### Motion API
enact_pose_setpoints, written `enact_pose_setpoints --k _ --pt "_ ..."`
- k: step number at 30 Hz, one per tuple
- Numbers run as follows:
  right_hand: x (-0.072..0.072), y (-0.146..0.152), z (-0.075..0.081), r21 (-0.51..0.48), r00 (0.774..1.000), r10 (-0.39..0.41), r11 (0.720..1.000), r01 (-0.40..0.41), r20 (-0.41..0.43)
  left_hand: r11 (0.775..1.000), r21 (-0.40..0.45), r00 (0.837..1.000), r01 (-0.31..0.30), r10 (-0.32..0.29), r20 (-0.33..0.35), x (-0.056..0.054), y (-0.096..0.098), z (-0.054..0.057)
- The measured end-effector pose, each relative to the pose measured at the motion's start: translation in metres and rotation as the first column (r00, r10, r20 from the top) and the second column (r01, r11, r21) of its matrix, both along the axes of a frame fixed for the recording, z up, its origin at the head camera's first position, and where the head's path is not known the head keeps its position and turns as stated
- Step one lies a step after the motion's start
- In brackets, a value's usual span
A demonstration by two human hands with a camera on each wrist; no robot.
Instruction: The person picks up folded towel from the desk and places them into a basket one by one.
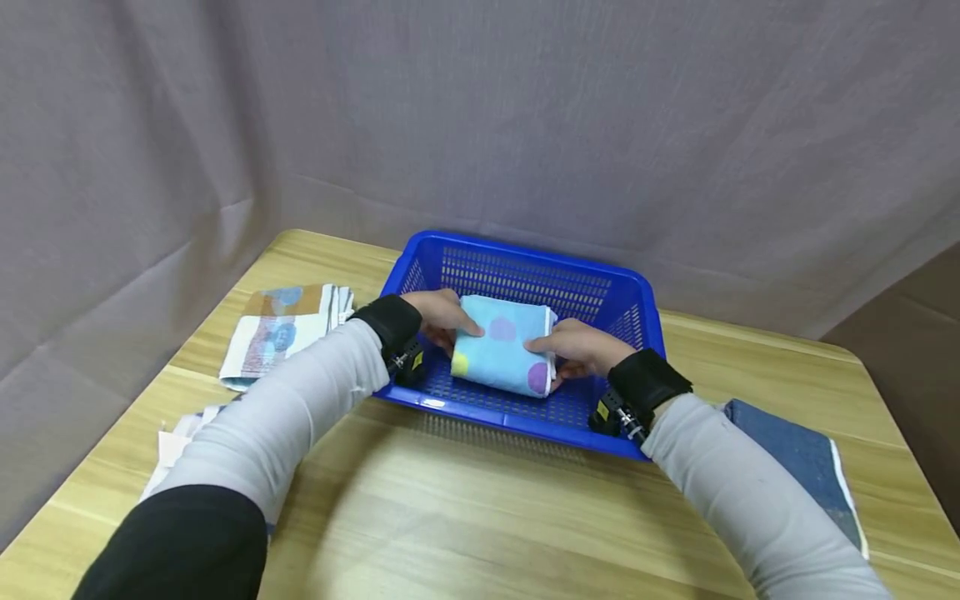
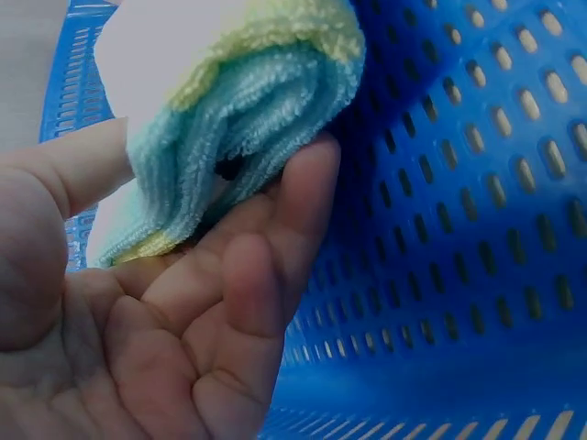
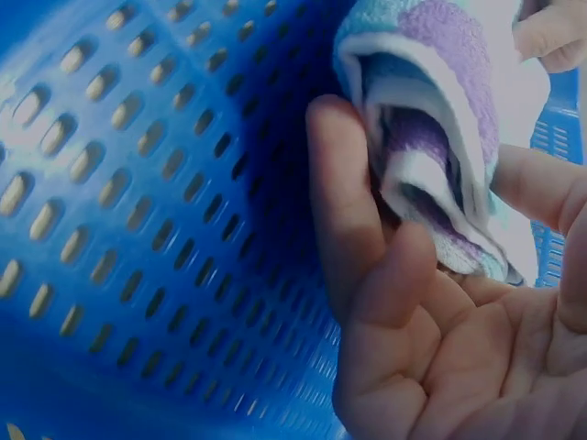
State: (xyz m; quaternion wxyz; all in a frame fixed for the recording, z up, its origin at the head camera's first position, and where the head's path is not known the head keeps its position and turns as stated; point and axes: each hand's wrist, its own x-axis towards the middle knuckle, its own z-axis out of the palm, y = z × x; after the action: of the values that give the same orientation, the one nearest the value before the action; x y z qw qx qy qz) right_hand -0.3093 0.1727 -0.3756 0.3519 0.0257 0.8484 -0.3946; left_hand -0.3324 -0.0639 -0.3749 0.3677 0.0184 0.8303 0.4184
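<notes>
A folded light-blue towel (image 1: 501, 346) with purple and yellow dots is held between both hands, inside the blue plastic basket (image 1: 517, 421). My left hand (image 1: 442, 317) grips its left end, thumb on top and fingers beneath. At the right end my right hand (image 1: 581, 346) holds it the same way. The left wrist view shows the rolled layers of the towel (image 2: 248, 110) between thumb and fingers. In the right wrist view, the white-edged folds of the towel (image 3: 431, 128) sit between the right thumb and fingers. Slotted basket walls surround both hands.
On the table's left lies a folded white, brown and blue towel (image 1: 281, 329). Another pale cloth (image 1: 176, 442) is partly hidden under the left forearm. A dark blue folded towel (image 1: 795, 467) lies to the right, partly behind the right forearm. Grey fabric (image 1: 525, 125) hangs behind the table.
</notes>
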Motion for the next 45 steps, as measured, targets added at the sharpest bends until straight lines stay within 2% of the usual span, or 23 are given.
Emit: enact_pose_setpoints --k 5,8,14,19,24,29,34,40,42,45 --pt "-0.001 -0.003 -0.001 0.04 1.0 0.0 0.999 0.0 0.01 0.996 -0.07 0.998 0.058 -0.059 -0.017 0.007 0.0 0.008" --pt "-0.001 -0.004 -0.002 0.044 1.0 0.001 0.999 -0.002 0.008 0.993 -0.099 0.997 0.068 -0.07 -0.022 0.01 -0.001 0.011" --pt "-0.001 -0.004 -0.001 0.036 1.0 0.009 0.999 -0.01 0.025 0.992 -0.104 0.998 0.068 -0.069 -0.008 0.008 -0.001 0.009" --pt "0.0 -0.004 0.0 0.014 0.999 0.025 1.0 -0.025 0.038 0.989 -0.132 0.997 0.072 -0.072 0.007 0.01 0.0 0.013" --pt "0.003 -0.001 0.002 0.084 0.997 0.082 0.993 -0.081 -0.003 0.987 -0.148 0.998 0.057 -0.058 0.003 0.011 0.003 0.013" --pt "0.006 -0.001 0.004 0.134 0.993 0.121 0.984 -0.119 -0.001 0.988 -0.15 0.999 0.04 -0.04 0.003 0.02 0.005 0.021" --pt "0.007 -0.002 0.008 0.146 0.992 0.128 0.981 -0.128 0.009 0.989 -0.144 1.0 0.024 -0.026 -0.01 0.018 0.006 0.018" --pt "0.007 -0.002 0.01 0.165 0.992 0.126 0.978 -0.124 -0.003 0.989 -0.146 1.0 0.004 -0.006 -0.016 0.005 0.003 0.001" --pt "0.007 -0.002 0.009 0.17 0.993 0.121 0.978 -0.119 -0.001 0.987 -0.158 0.999 0.027 -0.029 -0.014 0.007 0.003 0.003" --pt "0.008 0.0 0.007 0.162 0.993 0.117 0.98 -0.115 -0.004 0.983 -0.173 0.998 0.062 -0.065 -0.011 0.014 0.002 0.015"
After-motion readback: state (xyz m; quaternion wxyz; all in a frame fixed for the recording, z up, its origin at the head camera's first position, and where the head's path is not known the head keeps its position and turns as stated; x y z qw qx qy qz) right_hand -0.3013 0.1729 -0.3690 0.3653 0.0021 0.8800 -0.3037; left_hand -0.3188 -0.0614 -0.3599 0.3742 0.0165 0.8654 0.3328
